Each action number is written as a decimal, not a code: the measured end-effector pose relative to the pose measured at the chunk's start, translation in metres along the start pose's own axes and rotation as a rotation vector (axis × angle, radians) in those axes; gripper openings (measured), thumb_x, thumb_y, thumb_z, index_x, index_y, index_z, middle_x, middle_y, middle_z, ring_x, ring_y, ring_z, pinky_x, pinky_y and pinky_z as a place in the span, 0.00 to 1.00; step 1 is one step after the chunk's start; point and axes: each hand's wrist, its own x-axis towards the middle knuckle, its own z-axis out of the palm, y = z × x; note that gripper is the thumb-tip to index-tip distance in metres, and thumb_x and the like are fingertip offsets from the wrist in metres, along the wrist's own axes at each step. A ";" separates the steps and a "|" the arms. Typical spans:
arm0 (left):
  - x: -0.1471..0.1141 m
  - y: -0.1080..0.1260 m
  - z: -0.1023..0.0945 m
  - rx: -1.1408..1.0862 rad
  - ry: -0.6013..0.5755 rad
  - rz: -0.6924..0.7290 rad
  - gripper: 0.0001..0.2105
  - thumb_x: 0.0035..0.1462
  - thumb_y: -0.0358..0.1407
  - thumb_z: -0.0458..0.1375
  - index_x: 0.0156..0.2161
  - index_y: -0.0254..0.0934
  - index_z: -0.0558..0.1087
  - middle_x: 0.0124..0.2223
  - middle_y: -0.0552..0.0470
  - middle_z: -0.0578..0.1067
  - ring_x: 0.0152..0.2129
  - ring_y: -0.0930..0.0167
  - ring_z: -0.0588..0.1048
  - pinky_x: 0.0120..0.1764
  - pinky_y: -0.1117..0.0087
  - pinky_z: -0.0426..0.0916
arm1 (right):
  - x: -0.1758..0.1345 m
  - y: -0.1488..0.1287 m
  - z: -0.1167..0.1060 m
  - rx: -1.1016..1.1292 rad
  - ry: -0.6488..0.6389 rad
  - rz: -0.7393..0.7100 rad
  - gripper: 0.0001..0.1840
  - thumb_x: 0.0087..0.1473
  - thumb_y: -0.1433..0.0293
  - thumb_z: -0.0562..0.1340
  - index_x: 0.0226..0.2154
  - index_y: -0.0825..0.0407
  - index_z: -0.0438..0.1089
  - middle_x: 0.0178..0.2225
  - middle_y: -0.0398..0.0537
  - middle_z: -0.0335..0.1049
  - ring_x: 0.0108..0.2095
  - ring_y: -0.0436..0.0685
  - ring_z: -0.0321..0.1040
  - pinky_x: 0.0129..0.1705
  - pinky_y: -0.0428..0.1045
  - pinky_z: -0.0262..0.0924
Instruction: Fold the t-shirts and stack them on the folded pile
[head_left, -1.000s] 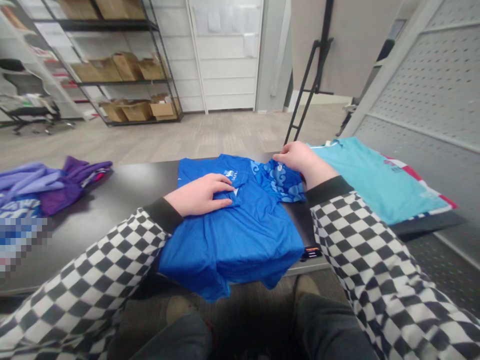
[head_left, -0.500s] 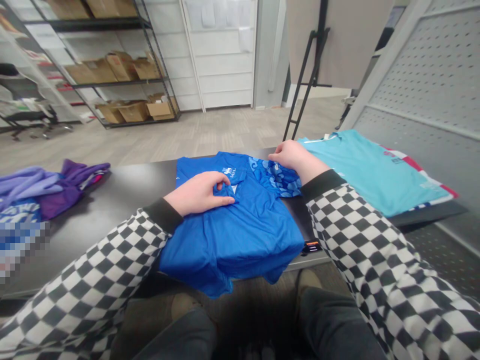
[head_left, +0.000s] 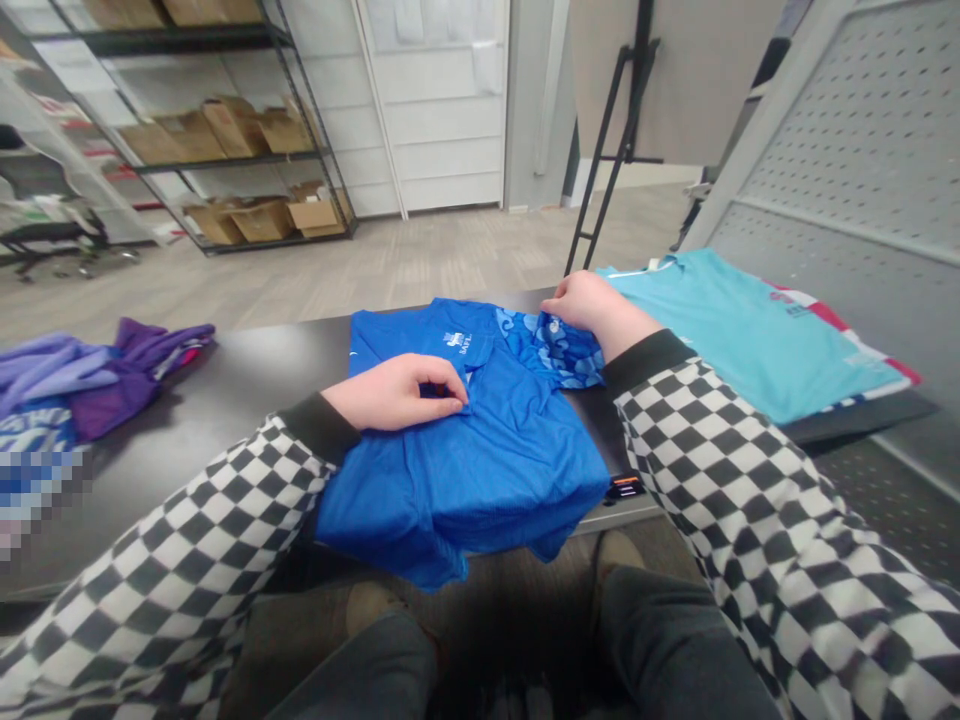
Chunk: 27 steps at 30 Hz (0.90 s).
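A royal blue shirt (head_left: 495,450) lies partly folded on the black table (head_left: 247,385), its lower part hanging over the near edge. My left hand (head_left: 401,392) rests on the middle of it and pinches a fold of the fabric between thumb and fingers. My right hand (head_left: 592,305) grips the patterned light-blue sleeve (head_left: 559,352) at the shirt's far right corner. Both arms wear black-and-white checkered sleeves.
A folded turquoise shirt (head_left: 742,335) lies on a stack at the right. Purple and blue garments (head_left: 97,370) are heaped at the left. A small dark device with an orange light (head_left: 624,487) sits at the table's near edge. Shelves with cardboard boxes (head_left: 225,130) stand behind.
My left hand went from lying flat on the shirt to pinching a fold of fabric. My right hand stays gripping the sleeve. The view shifted slightly.
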 end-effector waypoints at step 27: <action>-0.010 -0.109 -0.039 0.669 0.001 -0.700 0.40 0.82 0.57 0.45 0.87 0.36 0.52 0.86 0.38 0.47 0.83 0.48 0.47 0.81 0.43 0.45 | 0.012 -0.046 0.059 0.034 -0.230 -0.559 0.36 0.80 0.52 0.52 0.81 0.46 0.62 0.84 0.57 0.50 0.84 0.78 0.45 0.81 0.81 0.42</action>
